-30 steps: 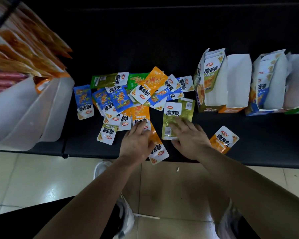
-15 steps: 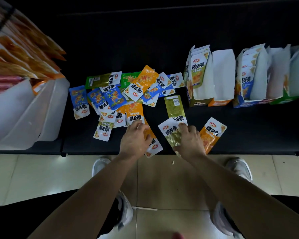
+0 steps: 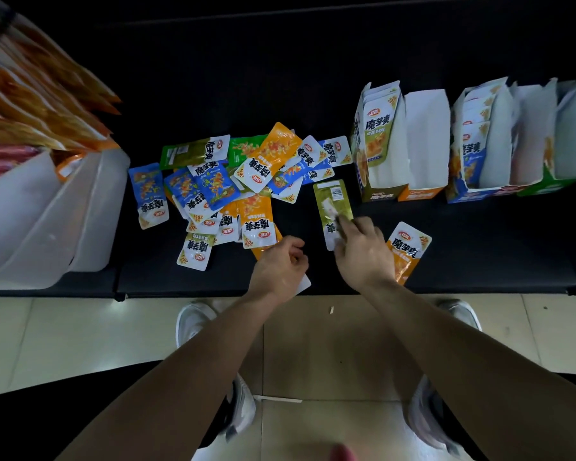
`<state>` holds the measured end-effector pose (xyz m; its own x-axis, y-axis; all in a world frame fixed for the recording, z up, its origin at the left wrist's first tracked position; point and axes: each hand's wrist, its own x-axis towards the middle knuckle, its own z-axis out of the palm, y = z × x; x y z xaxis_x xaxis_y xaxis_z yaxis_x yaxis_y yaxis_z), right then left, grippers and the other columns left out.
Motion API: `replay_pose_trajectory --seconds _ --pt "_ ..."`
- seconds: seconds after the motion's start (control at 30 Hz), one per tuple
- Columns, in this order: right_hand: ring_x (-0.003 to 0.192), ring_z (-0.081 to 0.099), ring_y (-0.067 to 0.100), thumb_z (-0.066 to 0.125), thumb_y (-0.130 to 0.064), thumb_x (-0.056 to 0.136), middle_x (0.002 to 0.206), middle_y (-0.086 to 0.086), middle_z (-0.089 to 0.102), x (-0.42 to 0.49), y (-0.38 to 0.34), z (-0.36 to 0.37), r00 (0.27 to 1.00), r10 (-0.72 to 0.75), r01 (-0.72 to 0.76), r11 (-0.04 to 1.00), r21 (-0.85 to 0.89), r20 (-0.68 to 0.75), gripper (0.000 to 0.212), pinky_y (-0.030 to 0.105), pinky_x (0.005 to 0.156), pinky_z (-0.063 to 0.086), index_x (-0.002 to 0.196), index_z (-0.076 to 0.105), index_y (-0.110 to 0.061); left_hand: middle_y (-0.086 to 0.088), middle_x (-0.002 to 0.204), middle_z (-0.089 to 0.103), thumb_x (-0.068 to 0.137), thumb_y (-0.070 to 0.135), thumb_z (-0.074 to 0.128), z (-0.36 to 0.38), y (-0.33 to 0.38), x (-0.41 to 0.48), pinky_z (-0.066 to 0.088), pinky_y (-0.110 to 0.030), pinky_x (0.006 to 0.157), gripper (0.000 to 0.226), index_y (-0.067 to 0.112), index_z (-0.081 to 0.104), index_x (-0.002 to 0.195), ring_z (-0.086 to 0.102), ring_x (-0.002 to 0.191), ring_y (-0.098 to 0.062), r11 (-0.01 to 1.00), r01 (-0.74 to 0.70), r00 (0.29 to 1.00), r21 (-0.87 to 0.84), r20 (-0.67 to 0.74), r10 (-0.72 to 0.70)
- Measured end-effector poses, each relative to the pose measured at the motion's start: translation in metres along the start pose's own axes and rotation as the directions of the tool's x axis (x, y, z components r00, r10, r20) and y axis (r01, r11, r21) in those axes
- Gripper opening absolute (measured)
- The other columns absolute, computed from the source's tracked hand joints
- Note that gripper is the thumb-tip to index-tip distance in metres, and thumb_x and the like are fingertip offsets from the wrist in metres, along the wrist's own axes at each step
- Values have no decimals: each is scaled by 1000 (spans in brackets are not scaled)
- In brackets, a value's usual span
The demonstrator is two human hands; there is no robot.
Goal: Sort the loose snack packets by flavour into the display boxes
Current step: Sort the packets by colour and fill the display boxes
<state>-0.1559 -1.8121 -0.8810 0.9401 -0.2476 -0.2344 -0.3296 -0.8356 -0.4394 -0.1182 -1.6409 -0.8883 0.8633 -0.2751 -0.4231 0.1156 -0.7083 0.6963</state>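
Note:
Loose snack packets (image 3: 213, 188) in blue, orange, green and olive lie heaped on the black bench (image 3: 479, 277). My right hand (image 3: 363, 257) pinches a blurred olive packet (image 3: 330, 224) over another olive packet (image 3: 333, 194) that lies back side up. My left hand (image 3: 280, 267) sits with curled fingers over an orange packet (image 3: 263, 252) near the front edge; whether it grips the packet is hidden. A single orange packet (image 3: 409, 251) lies right of my right hand. The display boxes stand at the right: olive (image 3: 379, 196), orange (image 3: 419, 194), blue (image 3: 463, 194) and green (image 3: 546, 184).
White bins (image 3: 64, 221) with large orange and red packs stand on the left. The bench's front edge runs just below my hands, with tiled floor and my shoes beneath. Bare black surface lies behind the pile.
My right hand drew an olive packet toward the front edge, then lifted it back over the second olive packet. My left hand's fingers have curled in over the orange packet.

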Motion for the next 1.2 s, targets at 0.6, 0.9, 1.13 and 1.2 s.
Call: replay_pose_trajectory --seconds 0.6,0.9,1.13,1.2 --pt "99 64 29 64 -41 95 107 7 66 35 0 9 964 217 -223 975 20 157 27 34 74 48 111 63 -19 5 118 66 93 37 64 8 -1 20 53 -28 84 43 20 54 131 62 102 -10 987 140 990 -78 6 -140" --pt "102 60 15 53 -36 101 118 -3 65 35 -3 6 986 62 -114 925 364 152 25 28 77 49 120 67 -27 8 99 72 86 25 76 -5 5 28 55 -27 76 28 20 64 110 69 90 -10 933 156 982 -326 -48 -181" --pt "135 31 30 56 -64 89 153 4 25 19 9 22 949 -171 260 899 -352 263 81 50 105 39 153 23 -29 6 109 48 98 30 61 -30 -1 33 38 -24 82 43 11 50 135 53 103 -13 934 194 948 -300 -190 -257" --pt "129 35 30 58 -75 80 146 5 30 -1 12 26 927 -213 329 857 -397 308 95 49 103 40 154 20 -28 1 114 53 96 34 63 -32 -3 35 39 -27 85 51 7 49 137 55 110 -20 939 204 942 -278 -207 -265"
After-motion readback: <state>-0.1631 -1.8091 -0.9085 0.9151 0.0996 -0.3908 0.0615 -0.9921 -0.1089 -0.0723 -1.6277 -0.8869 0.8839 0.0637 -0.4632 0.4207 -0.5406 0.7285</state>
